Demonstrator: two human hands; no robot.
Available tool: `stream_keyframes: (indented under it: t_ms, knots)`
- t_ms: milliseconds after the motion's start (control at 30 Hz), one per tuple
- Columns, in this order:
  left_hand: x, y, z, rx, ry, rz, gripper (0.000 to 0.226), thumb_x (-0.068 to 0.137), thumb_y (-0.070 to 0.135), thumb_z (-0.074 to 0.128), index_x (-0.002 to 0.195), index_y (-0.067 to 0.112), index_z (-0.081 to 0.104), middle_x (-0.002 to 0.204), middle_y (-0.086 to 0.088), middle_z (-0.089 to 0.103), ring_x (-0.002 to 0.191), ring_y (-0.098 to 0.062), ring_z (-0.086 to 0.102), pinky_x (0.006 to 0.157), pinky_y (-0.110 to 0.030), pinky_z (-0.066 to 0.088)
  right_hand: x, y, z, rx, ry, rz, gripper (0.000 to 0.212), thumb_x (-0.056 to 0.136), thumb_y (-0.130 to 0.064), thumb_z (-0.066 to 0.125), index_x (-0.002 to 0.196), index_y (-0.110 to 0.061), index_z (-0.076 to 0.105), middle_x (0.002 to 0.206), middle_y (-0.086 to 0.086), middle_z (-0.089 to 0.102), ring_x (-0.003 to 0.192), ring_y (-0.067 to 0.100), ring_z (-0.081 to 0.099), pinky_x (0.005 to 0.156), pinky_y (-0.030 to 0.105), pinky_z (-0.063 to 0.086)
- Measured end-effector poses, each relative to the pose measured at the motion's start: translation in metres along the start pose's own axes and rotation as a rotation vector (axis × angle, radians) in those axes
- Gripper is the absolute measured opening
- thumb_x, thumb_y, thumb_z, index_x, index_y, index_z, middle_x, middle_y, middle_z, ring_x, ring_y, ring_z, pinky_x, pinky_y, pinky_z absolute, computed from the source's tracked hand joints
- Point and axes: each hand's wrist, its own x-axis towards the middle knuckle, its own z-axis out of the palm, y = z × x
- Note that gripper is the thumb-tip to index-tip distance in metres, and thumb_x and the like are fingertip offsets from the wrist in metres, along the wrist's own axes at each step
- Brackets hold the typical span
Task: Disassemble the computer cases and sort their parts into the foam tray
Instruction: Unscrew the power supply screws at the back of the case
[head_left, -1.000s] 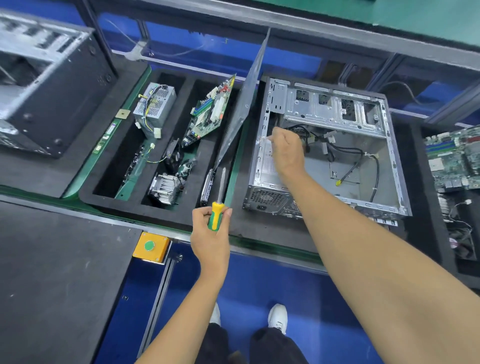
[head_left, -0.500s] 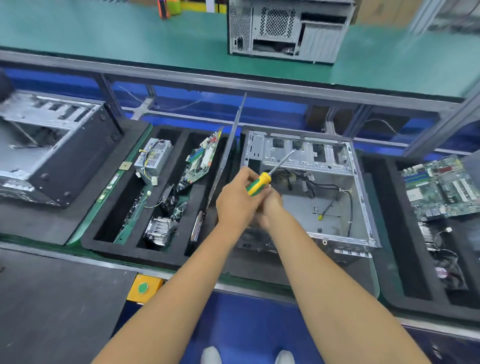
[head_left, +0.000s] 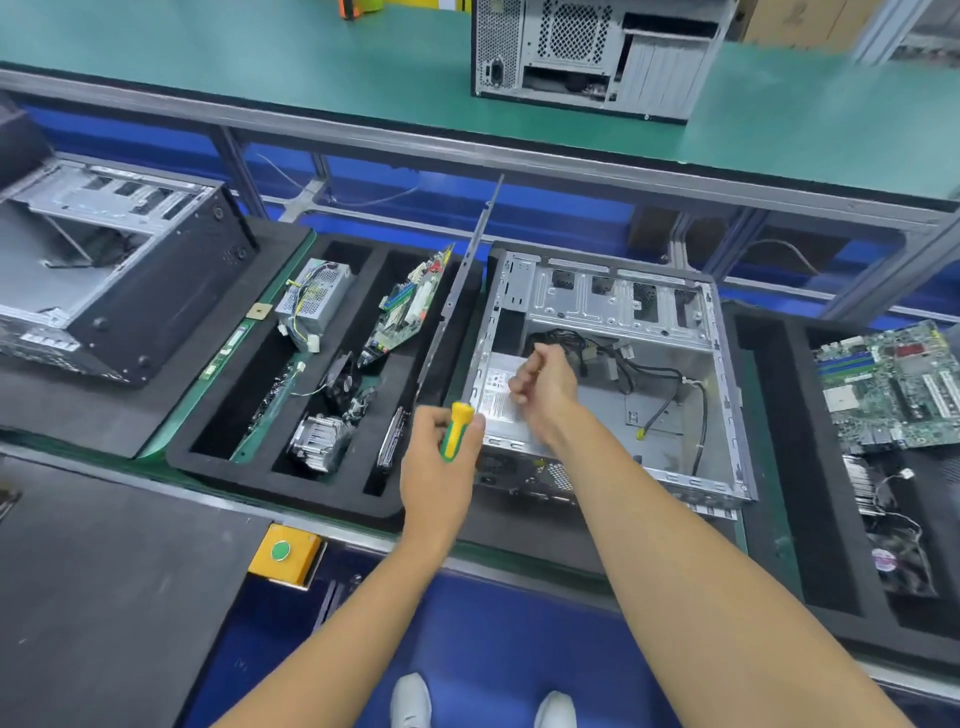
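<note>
Desk (head_left: 130, 597) dark, lower left, cut off by frame edge. Open case (head_left: 613, 374) lies on its side mid-frame, side panel off, cables and a silver box inside; its near-left corner is hidden behind the hands. Second case (head_left: 114, 291) at far left, cropped by the edge. Third case (head_left: 597, 52) upright on the green shelf (head_left: 260, 52) behind, top cut off. Foam tray (head_left: 332, 488) just left of the open case holds a power supply (head_left: 314, 301), a board (head_left: 410, 306) leaning tilted, a heatsink (head_left: 319, 441) and a fan (head_left: 343, 382); small parts at the bottom too dark to name. Thin metal panel (head_left: 457, 291) stands on edge between tray and case. Another tray (head_left: 779, 467) at right, partly out of frame, carries a board (head_left: 893, 384). Right hand (head_left: 545, 387) over the case interior, fingers curled loosely; whether they hold anything I cannot tell. Left hand (head_left: 441, 467) at the case's near-left corner, fingers wrapped round a yellow-green screwdriver (head_left: 457, 428); its shaft is hidden. Yellow button box (head_left: 283, 553) at desk edge. Shoes at bottom, cropped.
</note>
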Motion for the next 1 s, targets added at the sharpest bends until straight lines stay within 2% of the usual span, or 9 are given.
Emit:
stream_keyframes:
  t_ms: [100, 200, 267, 300, 333, 433, 533, 667, 1000]
  knots:
    - [-0.041, -0.037, -0.003, 0.008, 0.031, -0.061, 0.03, 0.092, 0.066, 0.06, 0.099, 0.038, 0.051, 0.08, 0.008, 0.062, 0.072, -0.018, 0.062, 0.069, -0.05, 0.055, 0.005, 0.002, 0.004, -0.365, -0.059, -0.142, 0.047, 0.093, -0.022, 0.049, 0.046, -0.024, 0.044, 0.048, -0.003, 0.032, 0.045, 0.016, 0.028, 0.042, 0.024, 0.023]
    - [-0.08, -0.074, -0.005, 0.117, 0.019, -0.066, 0.03, 0.094, 0.073, 0.047, 0.102, 0.044, 0.047, 0.077, 0.012, 0.058, 0.063, -0.01, 0.054, 0.058, -0.034, 0.044, 0.004, 0.003, 0.012, -0.791, -0.085, -0.37, 0.034, 0.084, -0.019, 0.052, 0.051, -0.022, 0.041, 0.056, -0.002, 0.036, 0.053, 0.014, 0.031, 0.054, 0.027, 0.027]
    - [-0.099, -0.097, -0.005, 0.187, -0.019, -0.079, 0.028, 0.098, 0.073, 0.038, 0.102, 0.046, 0.044, 0.078, 0.014, 0.057, 0.062, -0.01, 0.052, 0.055, -0.03, 0.038, 0.005, 0.011, 0.008, -0.967, -0.186, -0.51, 0.038, 0.083, -0.017, 0.051, 0.051, -0.023, 0.032, 0.05, -0.011, 0.026, 0.052, 0.02, 0.048, 0.061, 0.031, 0.03]
    - [-0.105, -0.107, -0.005, 0.219, -0.042, -0.088, 0.026, 0.099, 0.071, 0.037, 0.102, 0.046, 0.044, 0.079, 0.015, 0.057, 0.063, -0.01, 0.052, 0.055, -0.029, 0.037, 0.005, 0.015, 0.004, -1.023, -0.207, -0.555, 0.039, 0.084, -0.018, 0.049, 0.05, -0.024, 0.031, 0.046, -0.009, 0.024, 0.063, 0.026, 0.063, 0.062, 0.033, 0.031]
    - [-0.108, -0.115, -0.005, 0.259, -0.073, -0.096, 0.023, 0.099, 0.068, 0.037, 0.103, 0.047, 0.043, 0.082, 0.015, 0.057, 0.066, -0.011, 0.054, 0.055, -0.029, 0.038, 0.005, 0.019, 0.0, -1.052, -0.216, -0.596, 0.038, 0.083, -0.018, 0.048, 0.05, -0.024, 0.032, 0.045, -0.007, 0.025, 0.075, 0.031, 0.068, 0.062, 0.033, 0.031]
    - [-0.111, -0.135, -0.001, 0.359, -0.204, -0.109, 0.011, 0.103, 0.052, 0.048, 0.112, 0.049, 0.042, 0.101, 0.02, 0.056, 0.083, -0.008, 0.058, 0.063, -0.033, 0.047, 0.008, 0.024, -0.002, -1.119, -0.221, -0.691, 0.03, 0.079, -0.021, 0.046, 0.053, -0.021, 0.03, 0.051, 0.001, 0.036, 0.069, 0.03, 0.064, 0.06, 0.032, 0.03]
    - [-0.109, -0.141, 0.006, 0.392, -0.302, -0.092, 0.03, 0.105, 0.039, 0.053, 0.131, 0.05, 0.043, 0.117, 0.022, 0.048, 0.096, -0.004, 0.058, 0.075, -0.036, 0.054, 0.009, 0.027, -0.002, -1.205, -0.232, -0.755, 0.029, 0.08, -0.022, 0.045, 0.056, -0.021, 0.029, 0.054, -0.002, 0.032, 0.057, 0.022, 0.05, 0.059, 0.031, 0.03]
    - [-0.111, -0.142, 0.011, 0.372, -0.303, -0.101, 0.03, 0.106, 0.036, 0.053, 0.132, 0.05, 0.044, 0.116, 0.021, 0.046, 0.088, -0.006, 0.059, 0.072, -0.042, 0.055, 0.008, 0.029, -0.003, -1.372, -0.229, -0.864, 0.028, 0.079, -0.025, 0.04, 0.054, -0.023, 0.028, 0.049, -0.003, 0.029, 0.049, 0.012, 0.024, 0.053, 0.029, 0.023]
    - [-0.112, -0.135, 0.014, 0.505, -0.269, -0.09, 0.029, 0.106, 0.036, 0.052, 0.134, 0.044, 0.051, 0.112, 0.016, 0.046, 0.074, -0.017, 0.058, 0.062, -0.043, 0.054, 0.007, 0.03, -0.002, -1.528, -0.211, -0.901, 0.026, 0.078, -0.022, 0.037, 0.053, -0.022, 0.028, 0.049, -0.002, 0.029, 0.049, 0.012, 0.026, 0.053, 0.031, 0.027]
